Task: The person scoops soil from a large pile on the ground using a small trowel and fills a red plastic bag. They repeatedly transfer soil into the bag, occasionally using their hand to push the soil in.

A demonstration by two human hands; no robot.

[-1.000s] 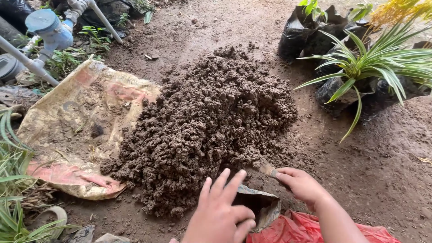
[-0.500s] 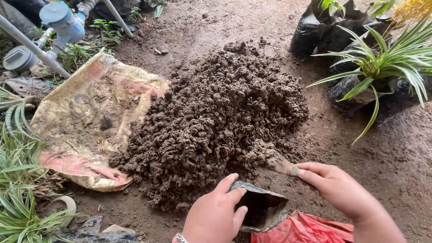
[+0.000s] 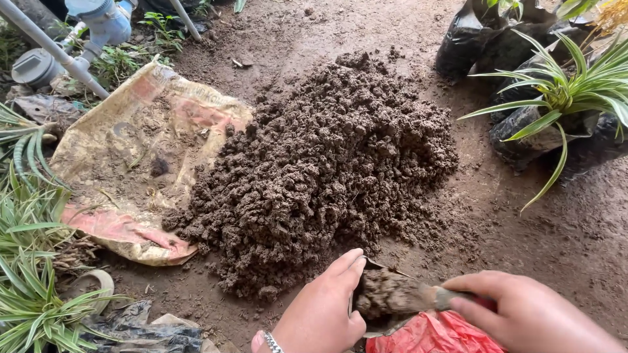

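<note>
A big heap of crumbly dark soil (image 3: 327,163) lies on the bare ground. At the bottom, my left hand (image 3: 324,310) holds the rim of a small black planting bag (image 3: 366,271) and keeps its mouth open. My right hand (image 3: 530,314) grips the handle of a small trowel (image 3: 399,294). Its soil-caked blade rests in the bag's mouth. Red plastic (image 3: 428,333) lies under the bag.
A soiled yellow and red sack (image 3: 131,157) lies flat left of the heap. Striped-leaf plants in black bags (image 3: 543,124) stand at the right. More such plants (image 3: 26,261) are at the left edge. Grey pipes with a blue valve (image 3: 98,23) run at top left.
My right hand pulled the trowel out of the heap and brought it, loaded with soil, down into the bag's mouth. My left hand closed on the bag's rim.
</note>
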